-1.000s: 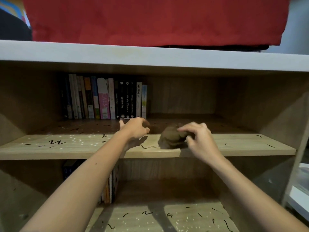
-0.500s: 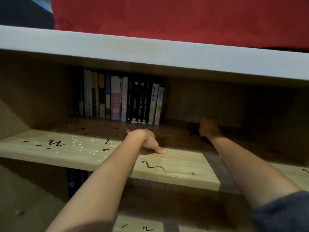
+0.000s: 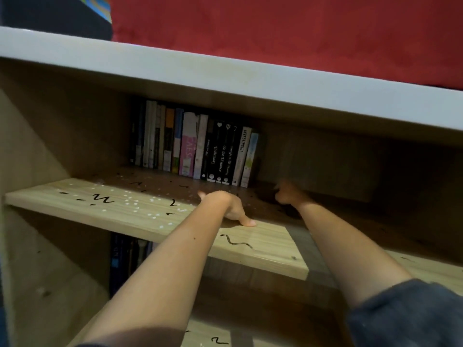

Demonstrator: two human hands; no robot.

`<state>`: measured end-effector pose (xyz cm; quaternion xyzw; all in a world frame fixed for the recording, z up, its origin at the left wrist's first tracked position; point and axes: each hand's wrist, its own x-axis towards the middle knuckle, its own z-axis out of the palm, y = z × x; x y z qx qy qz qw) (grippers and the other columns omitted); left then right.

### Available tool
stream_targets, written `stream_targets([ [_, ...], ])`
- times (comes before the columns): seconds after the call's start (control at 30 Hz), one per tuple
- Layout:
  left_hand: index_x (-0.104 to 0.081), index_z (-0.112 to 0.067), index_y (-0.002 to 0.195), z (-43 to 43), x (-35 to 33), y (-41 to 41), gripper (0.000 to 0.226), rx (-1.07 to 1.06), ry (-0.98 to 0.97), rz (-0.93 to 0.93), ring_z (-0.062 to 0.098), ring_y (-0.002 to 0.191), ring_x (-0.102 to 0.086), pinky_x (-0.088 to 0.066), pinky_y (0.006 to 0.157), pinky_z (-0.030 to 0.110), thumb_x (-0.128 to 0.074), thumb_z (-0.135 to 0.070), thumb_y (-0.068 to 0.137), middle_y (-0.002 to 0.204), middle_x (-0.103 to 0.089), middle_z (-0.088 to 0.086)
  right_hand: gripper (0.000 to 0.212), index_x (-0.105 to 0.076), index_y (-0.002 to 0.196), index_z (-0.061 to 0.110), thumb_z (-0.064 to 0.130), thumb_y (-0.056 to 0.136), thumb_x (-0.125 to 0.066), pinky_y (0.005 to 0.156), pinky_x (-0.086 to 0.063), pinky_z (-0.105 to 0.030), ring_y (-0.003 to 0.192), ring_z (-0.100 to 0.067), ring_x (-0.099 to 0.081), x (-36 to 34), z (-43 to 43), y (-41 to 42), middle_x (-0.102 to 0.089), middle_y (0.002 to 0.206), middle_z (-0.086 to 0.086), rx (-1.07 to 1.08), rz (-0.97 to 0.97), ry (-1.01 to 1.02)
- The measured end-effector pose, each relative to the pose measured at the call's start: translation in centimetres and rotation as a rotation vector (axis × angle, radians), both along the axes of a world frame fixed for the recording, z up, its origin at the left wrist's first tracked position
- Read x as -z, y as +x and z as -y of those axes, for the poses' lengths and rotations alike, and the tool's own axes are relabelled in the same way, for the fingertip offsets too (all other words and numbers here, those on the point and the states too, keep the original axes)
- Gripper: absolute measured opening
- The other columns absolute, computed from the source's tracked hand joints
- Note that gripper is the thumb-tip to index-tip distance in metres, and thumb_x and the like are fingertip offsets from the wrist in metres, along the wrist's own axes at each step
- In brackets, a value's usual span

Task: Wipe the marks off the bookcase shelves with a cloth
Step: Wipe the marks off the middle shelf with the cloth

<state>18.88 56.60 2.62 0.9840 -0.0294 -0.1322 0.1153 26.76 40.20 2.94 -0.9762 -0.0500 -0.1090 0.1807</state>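
A: From the head camera, your left hand (image 3: 229, 209) is on the middle shelf (image 3: 263, 249) of the bookcase (image 3: 225, 78). Its fingers bend down and one fingertip (image 3: 248, 223) presses the wood near the front edge. It holds nothing.

B: Your right hand (image 3: 288, 196) reaches deeper, into the shadow at the back of the same shelf, just right of the row of books (image 3: 195, 149). It's blurred, so I can't tell how your fingers lie or whether they grip anything.

A: I can't tell where the cloth is either, because that spot is too dark and smeared.

B: There are marks on the shelf. A black squiggle (image 3: 236, 242) sits just in front of your left fingertip, between your two forearms.

A: A zigzag mark (image 3: 103, 198) lies well to the left, with small dashes beside it and white specks (image 3: 135, 202) scattered between it and your left wrist.

B: The lower shelf (image 3: 200, 331) shows below your arms with another black mark (image 3: 219, 341). More books (image 3: 127, 256) stand in the shadow under the middle shelf.

A: Red fabric (image 3: 275, 33) lies on top of the bookcase, and your dark sleeve (image 3: 406, 314) is at the lower right.
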Motion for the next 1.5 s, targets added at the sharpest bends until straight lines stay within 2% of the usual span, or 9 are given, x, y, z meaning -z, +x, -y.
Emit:
stream_targets([
  [0.17, -0.052, -0.013, 0.127, -0.4, 0.5, -3.5, 0.058, 0.046, -0.002, 0.355, 0.029, 0.136, -0.029, 0.008, 0.107, 0.064, -0.043, -0.057, 0.090, 0.137, -0.048, 0.008, 0.032, -0.062, 0.117, 0.014, 0.002, 0.093, -0.044, 0.081, -0.047, -0.026, 0.094, -0.018, -0.056, 0.3, -3.8, -3.9, -0.060, 0.120, -0.008, -0.223, -0.033, -0.059],
  [0.27, -0.061, -0.015, 0.105, -2.6, 0.2, -5.9, 0.033, -0.042, -0.352, 0.850, 0.020, 0.114, -0.052, 0.001, 0.111, 0.055, -0.036, -0.035, 0.098, 0.107, -0.062, 0.001, 0.037, -0.062, 0.117, 0.017, -0.001, 0.091, -0.043, 0.078, -0.043, -0.021, 0.100, -0.019, -0.054, -0.3, -3.3, -8.3, -0.058, 0.118, -0.003, -0.296, -0.050, -0.099],
  [0.37, -0.060, -0.020, 0.106, -7.0, 1.0, -7.0, 0.028, -0.177, -0.505, 1.095, 0.016, 0.114, -0.048, -0.005, 0.112, 0.048, -0.035, -0.027, 0.097, 0.112, -0.058, -0.003, 0.035, -0.068, 0.104, 0.023, -0.002, 0.088, -0.048, 0.082, -0.042, -0.015, 0.105, -0.014, -0.055, 0.3, -2.2, -13.9, -0.060, 0.109, 0.005, -0.400, -0.014, -0.057],
  [0.53, -0.059, -0.027, 0.108, -9.3, 4.5, -7.8, 0.027, -0.100, -0.458, 0.995, 0.011, 0.126, -0.037, 0.003, 0.112, 0.049, -0.034, -0.028, 0.097, 0.122, -0.054, -0.009, 0.034, -0.069, 0.095, 0.027, 0.001, 0.089, -0.050, 0.085, -0.048, -0.022, 0.096, -0.008, -0.059, 0.1, -0.9, -19.9, -0.063, 0.101, 0.012, -0.411, 0.002, 0.059],
  [0.73, -0.047, -0.027, 0.133, -9.6, 7.5, -8.6, 0.042, -0.048, -0.171, 0.930, 0.010, 0.141, -0.016, 0.011, 0.111, 0.049, -0.024, -0.039, 0.099, 0.149, -0.033, -0.009, 0.036, -0.065, 0.111, 0.017, -0.003, 0.087, -0.048, 0.093, -0.039, -0.024, 0.106, -0.012, -0.046, 4.3, -4.8, -21.3, -0.060, 0.106, 0.004, -0.079, 0.368, 0.154],
  [0.93, -0.031, -0.025, 0.144, -9.8, 7.4, -8.9, 0.054, -0.033, -0.035, 0.863, 0.012, 0.144, -0.002, 0.014, 0.109, 0.054, -0.015, -0.047, 0.098, 0.156, -0.013, -0.006, 0.038, -0.063, 0.112, 0.014, -0.007, 0.085, -0.046, 0.082, -0.031, -0.005, 0.099, -0.006, -0.036, 7.8, -6.6, -25.9, -0.055, 0.106, 0.010, -0.151, 0.617, 0.153],
  [1.1, -0.030, -0.023, 0.144, -11.7, 5.9, -8.3, 0.054, -0.031, -0.071, 0.873, 0.014, 0.144, -0.002, 0.012, 0.109, 0.056, -0.017, -0.047, 0.098, 0.156, -0.014, -0.004, 0.035, -0.062, 0.114, 0.010, -0.005, 0.086, -0.049, 0.094, -0.040, -0.027, 0.104, -0.015, -0.038, 8.0, -5.2, -23.6, -0.060, 0.115, -0.004, 0.168, 0.652, 0.204],
  [1.33, -0.033, -0.021, 0.143, -13.4, 5.9, -6.8, 0.056, -0.088, -0.069, 0.865, 0.016, 0.144, -0.002, 0.008, 0.112, 0.054, -0.018, -0.049, 0.097, 0.154, -0.022, -0.001, 0.038, -0.066, 0.108, 0.006, -0.012, 0.076, -0.057, 0.090, -0.030, -0.008, 0.100, -0.010, -0.040, 10.3, -8.3, -25.1, -0.065, 0.108, -0.005, -0.122, 0.793, 0.103],
  [1.5, -0.030, -0.022, 0.144, -13.4, 6.1, -6.6, 0.055, -0.075, -0.060, 0.853, 0.015, 0.144, 0.003, 0.010, 0.111, 0.053, -0.019, -0.048, 0.097, 0.156, -0.016, -0.001, 0.033, -0.067, 0.105, 0.003, -0.007, 0.074, -0.062, 0.075, -0.052, -0.031, 0.093, -0.024, -0.051, 8.8, -8.8, -23.1, -0.067, 0.104, -0.008, -0.217, 0.841, -0.085],
])
